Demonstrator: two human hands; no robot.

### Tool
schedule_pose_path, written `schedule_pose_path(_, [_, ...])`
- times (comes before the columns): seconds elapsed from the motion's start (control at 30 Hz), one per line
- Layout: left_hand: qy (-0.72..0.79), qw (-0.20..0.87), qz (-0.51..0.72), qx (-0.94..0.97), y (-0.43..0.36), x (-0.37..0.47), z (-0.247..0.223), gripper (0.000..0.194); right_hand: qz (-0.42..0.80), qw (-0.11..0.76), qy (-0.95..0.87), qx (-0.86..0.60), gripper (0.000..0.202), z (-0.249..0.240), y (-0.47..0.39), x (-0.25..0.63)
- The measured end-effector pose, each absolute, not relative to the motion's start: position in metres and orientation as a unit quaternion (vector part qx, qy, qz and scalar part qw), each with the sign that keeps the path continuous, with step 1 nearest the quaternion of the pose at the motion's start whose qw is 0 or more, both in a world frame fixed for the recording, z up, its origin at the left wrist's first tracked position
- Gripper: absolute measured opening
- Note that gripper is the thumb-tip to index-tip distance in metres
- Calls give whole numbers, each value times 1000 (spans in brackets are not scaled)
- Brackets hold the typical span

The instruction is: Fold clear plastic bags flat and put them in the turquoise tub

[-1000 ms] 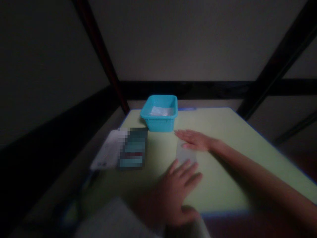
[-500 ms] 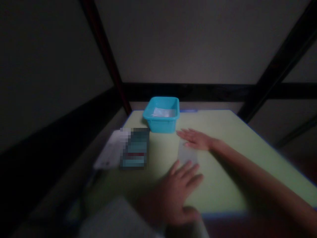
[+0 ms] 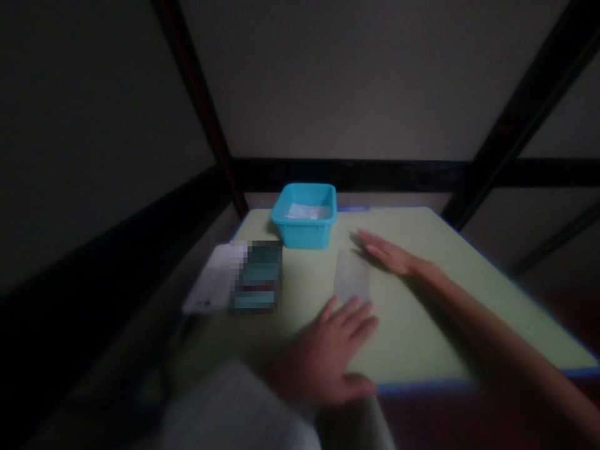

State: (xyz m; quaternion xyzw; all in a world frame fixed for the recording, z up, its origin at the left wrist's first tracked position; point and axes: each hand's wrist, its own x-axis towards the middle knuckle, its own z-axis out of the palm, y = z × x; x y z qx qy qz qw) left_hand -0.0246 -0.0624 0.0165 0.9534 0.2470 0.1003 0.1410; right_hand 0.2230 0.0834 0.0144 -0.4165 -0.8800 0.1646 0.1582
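Note:
A pale, see-through flat sheet, perhaps a plastic bag (image 3: 352,275), lies on the yellow-green table (image 3: 422,331). My left hand (image 3: 335,350) rests palm down at its near end, fingers spread, the fingertips on its near edge. Beyond the far right corner of the sheet is my right hand (image 3: 387,253), tilted, with its fingers stretched out together. Nothing shows in its grip. A shadow lies under it, and whether it touches the table I cannot tell.
A turquoise plastic basket (image 3: 305,236) with whitish clear packets (image 3: 308,212) inside stands at the back. On the left lie a white sheet or packet (image 3: 213,281) and a dark greenish, pixelated flat item (image 3: 257,275). A wall rises behind the table.
My right hand has moved off the far end of the sheet to the right and turned partly on its side. My left hand stays at the near end.

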Motion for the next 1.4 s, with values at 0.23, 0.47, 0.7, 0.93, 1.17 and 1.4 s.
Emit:
schedule_pose_path(0.23, [238,139,111,955,-61,-23,15,76,313,179,-905,-226,50,42,-4,195])
schedule_pose_path(0.47, [232,148,125,953,-62,-21,16,76,361,202,-879,-239,52,29,-5,177])
schedule_pose_path(0.7, [230,154,126,953,-62,-21,19,76,351,211,-877,-252,54,26,-5,177])
schedule_pose_path(0.93, [229,152,120,954,-61,-21,19,78,353,211,-880,-237,55,23,-2,178])
schedule_pose_path(1.17, [231,168,108,952,-67,-26,18,82,354,204,-881,-241,53,23,-1,178])
schedule_pose_path(1.4, [200,138,113,963,-65,-38,22,76,386,218,-866,-231,53,21,0,180])
